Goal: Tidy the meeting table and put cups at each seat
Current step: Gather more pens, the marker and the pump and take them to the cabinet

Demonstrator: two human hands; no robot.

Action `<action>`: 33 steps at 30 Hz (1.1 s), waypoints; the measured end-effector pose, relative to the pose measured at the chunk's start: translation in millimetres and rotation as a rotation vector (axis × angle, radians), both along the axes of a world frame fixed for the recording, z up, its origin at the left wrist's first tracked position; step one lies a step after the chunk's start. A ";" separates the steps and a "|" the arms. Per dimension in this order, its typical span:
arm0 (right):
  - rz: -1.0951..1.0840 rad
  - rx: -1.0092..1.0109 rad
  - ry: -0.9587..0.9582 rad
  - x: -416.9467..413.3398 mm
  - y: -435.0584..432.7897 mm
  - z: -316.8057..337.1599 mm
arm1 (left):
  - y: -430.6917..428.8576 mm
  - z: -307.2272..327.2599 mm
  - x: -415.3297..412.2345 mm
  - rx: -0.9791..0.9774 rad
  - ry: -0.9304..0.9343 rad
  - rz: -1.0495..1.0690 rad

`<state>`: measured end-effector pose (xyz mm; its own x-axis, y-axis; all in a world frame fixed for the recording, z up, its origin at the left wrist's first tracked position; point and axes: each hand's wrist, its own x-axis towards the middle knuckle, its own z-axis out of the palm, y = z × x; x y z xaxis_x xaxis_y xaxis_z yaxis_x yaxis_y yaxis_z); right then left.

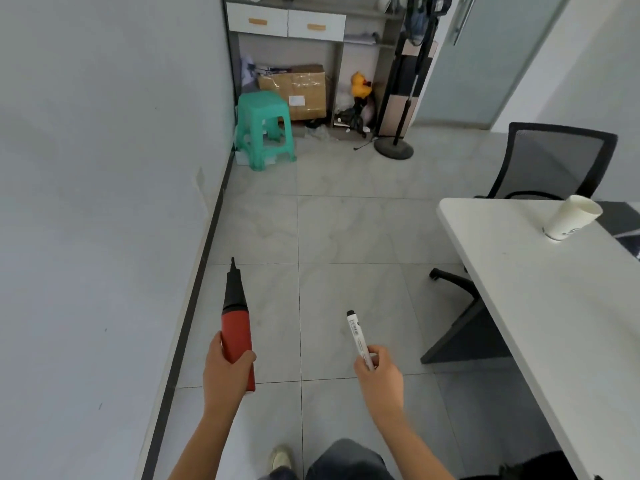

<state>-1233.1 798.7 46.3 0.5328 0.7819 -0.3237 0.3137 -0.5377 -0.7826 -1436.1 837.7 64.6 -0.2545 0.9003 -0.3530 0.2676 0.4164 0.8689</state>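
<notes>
My left hand [223, 370] grips a red hand pump with a black pointed nozzle [236, 323], held upright over the tiled floor. A white marker with a black cap [358, 336] sticks up from my right hand [379, 375], pinched between the fingers. At the right stands the white meeting table [540, 306], and a white paper cup [571, 217] sits upright near its far corner. Both hands are left of the table, out over the floor.
A black mesh office chair [554, 161] stands behind the table's far end. Against the back wall are a green plastic stool [265, 128], a cardboard box [301, 90], a shelf unit with drawers [285, 20] and a floor fan stand [394, 147]. The left wall runs close by.
</notes>
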 end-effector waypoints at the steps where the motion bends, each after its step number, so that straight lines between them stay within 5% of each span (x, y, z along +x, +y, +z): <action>1: -0.008 -0.010 0.002 1.8 7.1 -2.3 | 8.7 -2.4 5.4 -0.025 -0.009 -0.019; 19: 0.017 0.166 0.005 130.2 342.2 19.4 | 310.3 -2.2 125.2 0.002 -0.004 0.050; 33: 0.231 -0.011 -0.010 171.9 512.8 -14.0 | 477.9 -27.9 179.0 -0.172 0.062 0.108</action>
